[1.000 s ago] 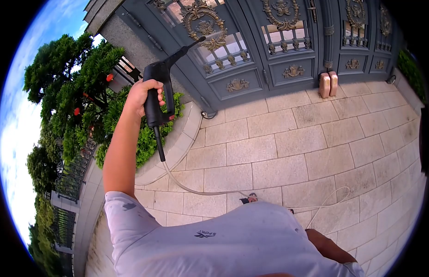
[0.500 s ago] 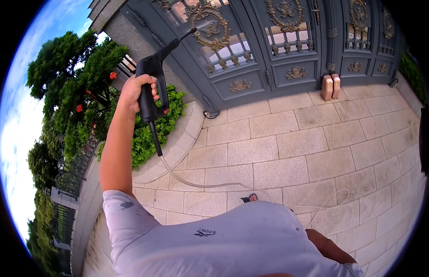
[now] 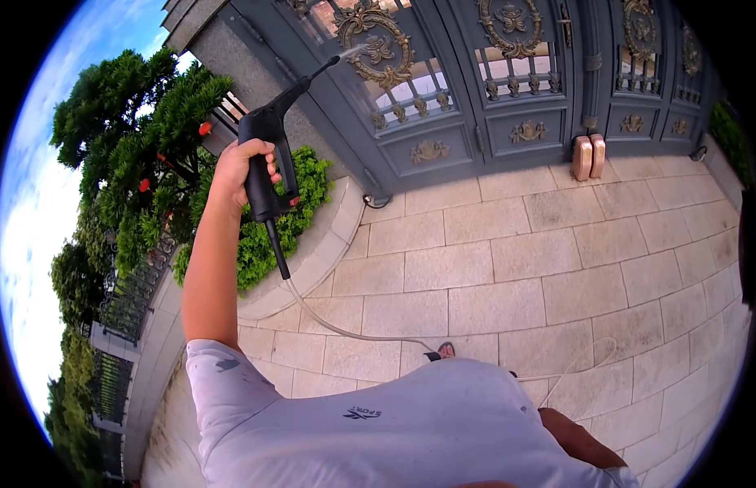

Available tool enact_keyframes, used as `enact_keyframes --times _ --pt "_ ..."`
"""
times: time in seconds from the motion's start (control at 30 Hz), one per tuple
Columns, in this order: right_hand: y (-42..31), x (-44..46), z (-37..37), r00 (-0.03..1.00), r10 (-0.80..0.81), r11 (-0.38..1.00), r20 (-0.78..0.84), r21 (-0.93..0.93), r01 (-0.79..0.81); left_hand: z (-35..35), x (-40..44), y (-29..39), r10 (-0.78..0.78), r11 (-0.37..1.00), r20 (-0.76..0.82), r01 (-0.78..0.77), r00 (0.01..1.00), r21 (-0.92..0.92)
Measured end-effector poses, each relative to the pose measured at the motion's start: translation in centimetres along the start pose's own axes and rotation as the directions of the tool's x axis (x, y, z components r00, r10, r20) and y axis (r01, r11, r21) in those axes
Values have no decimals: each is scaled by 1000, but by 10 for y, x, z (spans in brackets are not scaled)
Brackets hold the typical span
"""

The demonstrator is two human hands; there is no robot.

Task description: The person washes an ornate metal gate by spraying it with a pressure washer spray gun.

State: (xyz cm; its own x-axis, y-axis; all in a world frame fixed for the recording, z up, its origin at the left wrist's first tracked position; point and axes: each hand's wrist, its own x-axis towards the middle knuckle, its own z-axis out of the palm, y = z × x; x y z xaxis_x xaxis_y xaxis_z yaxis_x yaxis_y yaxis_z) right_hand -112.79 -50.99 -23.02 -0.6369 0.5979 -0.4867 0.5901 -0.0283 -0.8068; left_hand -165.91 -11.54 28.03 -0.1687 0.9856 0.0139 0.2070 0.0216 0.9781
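My left hand [image 3: 238, 169] is closed round the grip of a black pressure washer gun [image 3: 267, 134]. My arm is stretched out and raised, and the nozzle points up and right at the grey metal gate [image 3: 419, 150]. A thin white spray [image 3: 355, 51] leaves the nozzle toward a gold wreath ornament [image 3: 398, 65] on the gate's left panel. From the gun's lower end a pale hose [image 3: 329, 328] curves down over the paving. My right hand is out of view; only part of that arm [image 3: 580, 439] shows at the lower right.
Two pinkish block-shaped objects [image 3: 589, 157] stand at the gate's foot. A curved stone-edged planter [image 3: 337, 220] with green shrubs [image 3: 288, 215] lies left of the gate. More hose [image 3: 569, 370] trails over the paving [image 3: 508, 260] near my foot [image 3: 446, 350].
The view has shifted slightly, so the gate and gun sit a little lower and to the right. My left hand keeps its grip, and spray shows at the nozzle in both frames.
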Motion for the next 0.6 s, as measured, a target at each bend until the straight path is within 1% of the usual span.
enact_keyframes --times 0.13,0.2,0.3,0.33,0.5,0.6 --pt "11 2 3 998 -62 998 1 -16 62 -2 5 2 60 998 -36 -59 998 21" --pt "11 5 6 998 -69 998 -1 1 69 -4 9 0 79 997 -40 -78 996 25" --pt "-16 -3 -6 998 55 996 -15 72 -54 -6 10 -4 41 999 -10 -41 999 25" --pt "-16 -3 -9 998 62 996 -13 73 -61 -7 12 -8 18 1000 -4 -18 1000 12" --pt "-1 2 -1 1000 4 1000 -1 -14 -4 -6 18 -28 -70 997 43 71 997 -29" --pt "14 7 7 999 -36 997 -10 -65 36 0 20 -38 -96 995 40 97 995 -13"
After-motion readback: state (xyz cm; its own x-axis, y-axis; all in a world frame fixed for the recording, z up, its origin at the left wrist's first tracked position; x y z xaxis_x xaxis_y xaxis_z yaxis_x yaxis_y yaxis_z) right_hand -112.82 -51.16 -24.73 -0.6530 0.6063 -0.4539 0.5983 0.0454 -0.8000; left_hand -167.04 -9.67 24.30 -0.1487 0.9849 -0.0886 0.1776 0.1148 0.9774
